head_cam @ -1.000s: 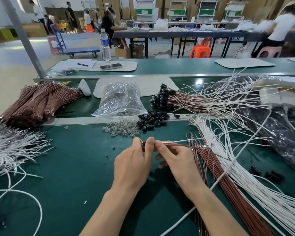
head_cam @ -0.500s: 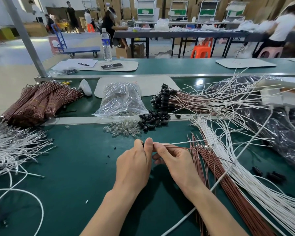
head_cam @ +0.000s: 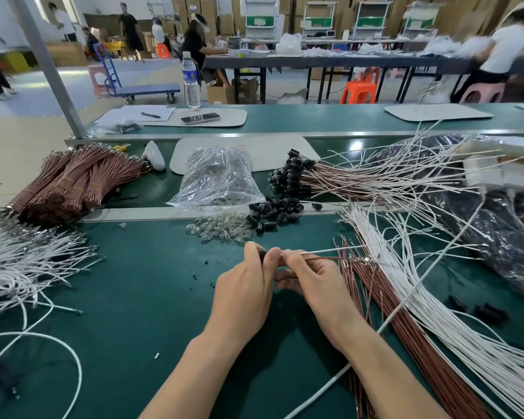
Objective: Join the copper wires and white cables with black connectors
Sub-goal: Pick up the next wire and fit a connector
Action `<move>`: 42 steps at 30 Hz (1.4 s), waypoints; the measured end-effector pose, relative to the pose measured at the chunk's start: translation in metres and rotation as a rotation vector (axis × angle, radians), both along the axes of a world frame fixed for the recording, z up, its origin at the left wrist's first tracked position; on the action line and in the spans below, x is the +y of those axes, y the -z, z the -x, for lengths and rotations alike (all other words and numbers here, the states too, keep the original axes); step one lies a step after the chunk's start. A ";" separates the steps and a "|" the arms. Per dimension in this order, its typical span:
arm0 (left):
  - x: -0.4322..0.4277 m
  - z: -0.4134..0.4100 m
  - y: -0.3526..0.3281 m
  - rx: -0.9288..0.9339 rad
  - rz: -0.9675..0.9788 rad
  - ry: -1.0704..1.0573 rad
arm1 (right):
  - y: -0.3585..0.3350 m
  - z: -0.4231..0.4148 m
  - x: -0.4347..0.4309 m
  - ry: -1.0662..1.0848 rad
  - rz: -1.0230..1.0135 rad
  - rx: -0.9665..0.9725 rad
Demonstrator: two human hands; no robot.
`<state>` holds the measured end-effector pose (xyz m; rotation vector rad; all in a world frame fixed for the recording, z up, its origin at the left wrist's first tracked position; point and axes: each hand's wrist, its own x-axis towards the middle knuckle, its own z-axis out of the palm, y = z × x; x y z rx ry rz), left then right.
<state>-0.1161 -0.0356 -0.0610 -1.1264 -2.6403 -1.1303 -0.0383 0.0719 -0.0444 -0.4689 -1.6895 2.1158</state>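
Copper wire [head_cam: 324,259] and white cable [head_cam: 330,251], thin, parallel, from black connector [head_cam: 263,253] between hands [head_cam: 244,297] [head_cam: 316,287]

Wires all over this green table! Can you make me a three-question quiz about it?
1. True or false: the water bottle lies on its side.
2. Where do the loose black connectors lie from the clear bulbs? A) left B) right C) on top
3. Fill in: the white cable and copper wire are pinched by the ___ hand.
Key: 1. False, it stands upright. 2. B. 3. Right hand; the left hand pinches a black connector.
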 end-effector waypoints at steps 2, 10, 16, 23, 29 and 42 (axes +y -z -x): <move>-0.002 0.000 -0.001 -0.059 -0.118 0.060 | -0.002 0.001 0.001 -0.013 0.080 0.028; -0.005 0.003 -0.002 -0.164 -0.328 0.193 | 0.000 0.001 0.006 -0.069 0.204 0.072; -0.002 0.000 -0.001 -0.043 -0.111 0.063 | 0.005 0.002 0.008 0.003 0.132 0.054; 0.003 -0.002 -0.004 0.020 0.022 -0.080 | 0.006 -0.001 0.006 -0.035 0.062 0.012; 0.005 -0.001 0.000 0.037 0.087 -0.093 | 0.007 0.000 0.006 -0.047 0.083 0.029; 0.004 0.003 0.004 0.079 0.081 -0.060 | 0.007 -0.002 0.008 -0.115 0.054 0.041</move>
